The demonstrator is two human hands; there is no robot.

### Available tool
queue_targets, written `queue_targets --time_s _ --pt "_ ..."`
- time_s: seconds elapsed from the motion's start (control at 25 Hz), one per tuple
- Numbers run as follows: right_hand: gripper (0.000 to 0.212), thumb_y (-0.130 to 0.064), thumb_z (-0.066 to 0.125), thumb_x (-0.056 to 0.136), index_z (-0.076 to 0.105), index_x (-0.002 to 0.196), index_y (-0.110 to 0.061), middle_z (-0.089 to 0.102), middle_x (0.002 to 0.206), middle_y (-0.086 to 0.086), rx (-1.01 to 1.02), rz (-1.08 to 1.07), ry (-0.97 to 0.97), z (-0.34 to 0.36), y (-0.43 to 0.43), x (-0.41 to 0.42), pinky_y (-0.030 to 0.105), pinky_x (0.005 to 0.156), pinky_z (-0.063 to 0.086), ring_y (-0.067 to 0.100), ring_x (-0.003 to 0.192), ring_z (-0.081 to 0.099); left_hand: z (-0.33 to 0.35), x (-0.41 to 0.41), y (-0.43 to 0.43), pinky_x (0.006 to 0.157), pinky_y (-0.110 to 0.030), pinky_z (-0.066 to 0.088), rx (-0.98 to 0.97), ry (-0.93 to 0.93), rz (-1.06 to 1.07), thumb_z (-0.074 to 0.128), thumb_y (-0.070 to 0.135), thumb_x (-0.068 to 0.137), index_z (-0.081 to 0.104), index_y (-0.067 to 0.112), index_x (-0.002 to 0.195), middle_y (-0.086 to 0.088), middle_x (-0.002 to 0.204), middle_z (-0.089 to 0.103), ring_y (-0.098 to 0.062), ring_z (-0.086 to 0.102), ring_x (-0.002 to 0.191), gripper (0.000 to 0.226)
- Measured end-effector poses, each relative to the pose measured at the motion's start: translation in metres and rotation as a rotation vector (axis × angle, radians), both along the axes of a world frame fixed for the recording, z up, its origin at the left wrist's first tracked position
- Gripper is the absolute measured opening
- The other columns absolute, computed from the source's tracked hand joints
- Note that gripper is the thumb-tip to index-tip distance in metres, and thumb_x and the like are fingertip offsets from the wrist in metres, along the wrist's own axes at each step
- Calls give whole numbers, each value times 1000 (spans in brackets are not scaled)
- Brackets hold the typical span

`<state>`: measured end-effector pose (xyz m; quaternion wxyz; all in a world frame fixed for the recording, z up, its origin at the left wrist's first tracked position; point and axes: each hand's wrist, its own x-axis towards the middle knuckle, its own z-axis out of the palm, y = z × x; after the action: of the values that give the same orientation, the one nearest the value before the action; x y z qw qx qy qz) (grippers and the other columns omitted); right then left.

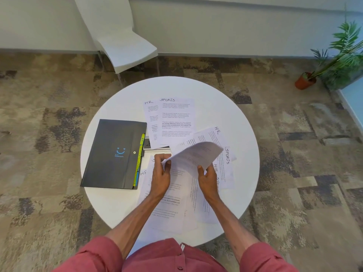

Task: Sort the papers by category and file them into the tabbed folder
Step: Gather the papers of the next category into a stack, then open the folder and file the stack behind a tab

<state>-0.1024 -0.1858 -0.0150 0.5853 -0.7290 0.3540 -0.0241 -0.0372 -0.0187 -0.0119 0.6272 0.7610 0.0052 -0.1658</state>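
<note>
white printed sheets lie scattered over the round desk [225,107], and the sorting step is in hand. the left grip [161,174] pinches one corner of a curled sheet [194,156] between thumb and fingers. the right grip [209,178] holds the sheet's near edge with its fingers curled under, so the page is lifted clear of the loose pile [167,203] beneath. its heading faces away, so the category cannot be read, and it may be more than one page.

at the far side two sheets overlap, an hr sheet [150,114] and a sports sheet [176,118]; more hr and sports pages fan out to the right. the dark tabbed folder [115,154] lies closed on the left of the desk, its green and blue tabs [140,154] poking out along its right edge, just beside the pile.

nothing looks filed yet, so i judge the task early. next, the lifted page wants turning to show its heading, then laying on the matching stack without creasing.

the tab labels are too small to read. a dark object [147,143] between folder and far sheets is mostly covered, and the forearms hide much of the near pile.
</note>
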Motion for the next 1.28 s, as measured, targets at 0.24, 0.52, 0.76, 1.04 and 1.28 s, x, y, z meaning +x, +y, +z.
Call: queue_targets --time_s 0.24,0.52,0.76,1.04,1.28 --pt "39 -23 54 111 54 150 -24 70 133 -15 26 49 -47 8 -14 9 27 103 55 4 122 66 -1 21 9 93 -38 64 19 33 46 51 50 109 45 33 144 10 135 67 -11 69 118 40" --pt "21 -15 62 102 74 117 -25 80 118 -1 232 136 91 23 -26 21 35 85 59 20 106 77 -14 22 27 99 -53 59 107 113 92 52 34 103 53 31 129 9 126 72 -17 71 114 26" --pt "24 -27 64 105 68 128 -25 81 114 -1 327 247 194 22 -30 26 50 81 64 21 98 80 -35 7 44 95 -56 60 152 197 65 50 41 93 54 36 125 9 122 73 -20 72 109 32" --pt "28 -34 67 104 71 129 -22 82 113 1 337 446 303 13 -25 36 57 91 61 26 103 79 -46 15 60 99 -53 57 167 269 85 48 39 86 58 33 122 6 121 72 -20 70 111 38" --pt "25 -29 66 105 70 129 -22 82 113 2 333 451 288 5 -28 39 53 83 65 26 101 80 -32 33 67 85 -41 51 340 244 107 54 24 103 62 20 122 2 106 72 -28 68 102 21"
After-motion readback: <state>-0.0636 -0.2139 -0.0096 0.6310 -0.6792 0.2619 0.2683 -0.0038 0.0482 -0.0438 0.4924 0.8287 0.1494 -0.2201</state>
